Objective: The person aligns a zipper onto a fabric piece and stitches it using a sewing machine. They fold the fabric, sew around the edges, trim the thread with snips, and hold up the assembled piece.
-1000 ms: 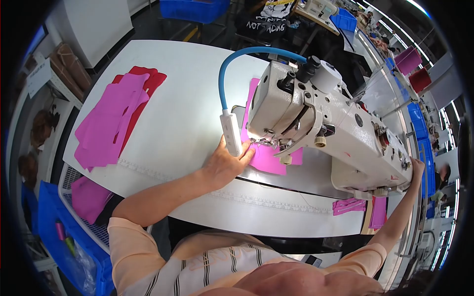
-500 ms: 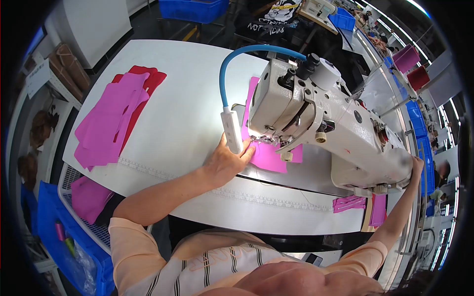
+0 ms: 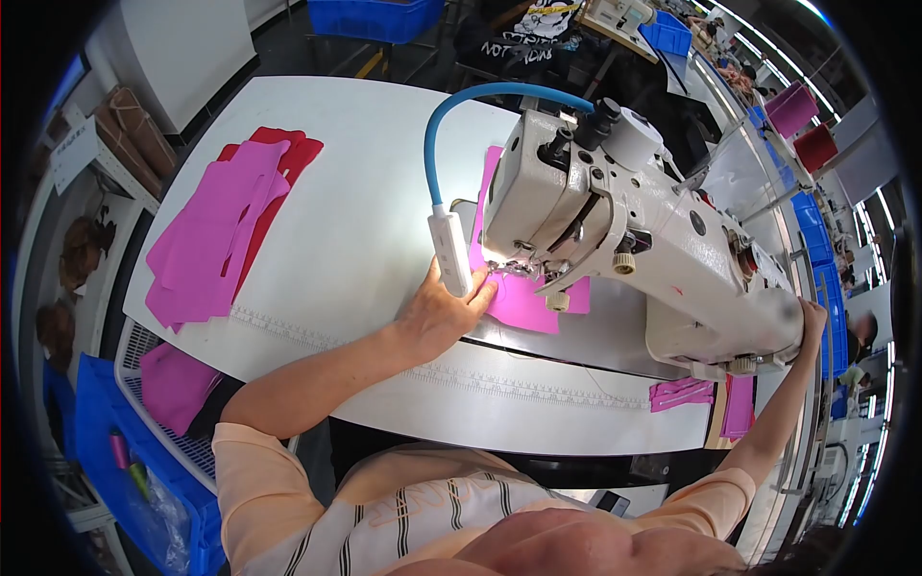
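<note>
A white sewing machine [image 3: 615,230] stands over a bright pink fabric piece [image 3: 523,305], which lies under its presser foot [image 3: 509,271]. My left hand [image 3: 444,312] rests at the fabric's left edge, thumb and fingers spread beside the needle area. A white lamp [image 3: 449,254] on a blue flexible neck [image 3: 434,144] hides part of those fingers. At the machine's far right end, my right hand [image 3: 813,324] is curled around the handwheel; most of its fingers are hidden behind the machine body.
Pink cut pieces [image 3: 206,240] overlap red ones [image 3: 303,154] on the table's left. Small pink strips [image 3: 682,394] lie at the front right, near a printed ruler [image 3: 480,384]. A white basket [image 3: 134,355] and a blue bin [image 3: 106,461] stand lower left.
The view has shifted very slightly. My right hand has moved a little on the handwheel; my left hand and the pink fabric look unmoved.
</note>
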Action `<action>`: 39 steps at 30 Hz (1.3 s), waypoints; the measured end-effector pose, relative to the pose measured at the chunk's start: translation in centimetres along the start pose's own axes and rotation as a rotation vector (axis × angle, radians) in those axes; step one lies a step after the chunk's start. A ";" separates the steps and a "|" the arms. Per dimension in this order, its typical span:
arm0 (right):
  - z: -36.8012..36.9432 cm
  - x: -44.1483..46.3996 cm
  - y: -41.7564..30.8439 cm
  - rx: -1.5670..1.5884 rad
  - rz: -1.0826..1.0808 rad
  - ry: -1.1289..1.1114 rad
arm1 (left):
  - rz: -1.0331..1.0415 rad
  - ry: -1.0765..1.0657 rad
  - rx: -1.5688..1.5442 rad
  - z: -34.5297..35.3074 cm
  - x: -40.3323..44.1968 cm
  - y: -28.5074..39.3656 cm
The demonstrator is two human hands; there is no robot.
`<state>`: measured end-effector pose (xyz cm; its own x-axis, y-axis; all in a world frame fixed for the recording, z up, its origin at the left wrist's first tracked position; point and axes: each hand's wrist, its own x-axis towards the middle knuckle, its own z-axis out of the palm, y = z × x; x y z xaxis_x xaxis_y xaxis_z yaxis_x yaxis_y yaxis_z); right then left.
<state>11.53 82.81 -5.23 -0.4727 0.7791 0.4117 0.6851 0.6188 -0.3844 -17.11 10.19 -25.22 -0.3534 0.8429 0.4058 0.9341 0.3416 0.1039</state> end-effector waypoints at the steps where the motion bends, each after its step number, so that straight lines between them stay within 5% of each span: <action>1: 0.0 -0.1 -0.1 0.001 -0.005 -0.003 | -0.004 -0.009 -0.002 0.0 0.0 0.0; 39: 0.0 -0.4 -0.9 0.000 0.017 0.019 | 0.016 0.078 0.107 0.0 0.2 0.1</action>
<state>11.14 81.95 -5.01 -0.4505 0.7875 0.4206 0.6929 0.6055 -0.3914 -17.07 10.36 -25.14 -0.3300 0.8150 0.4764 0.9271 0.3747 0.0012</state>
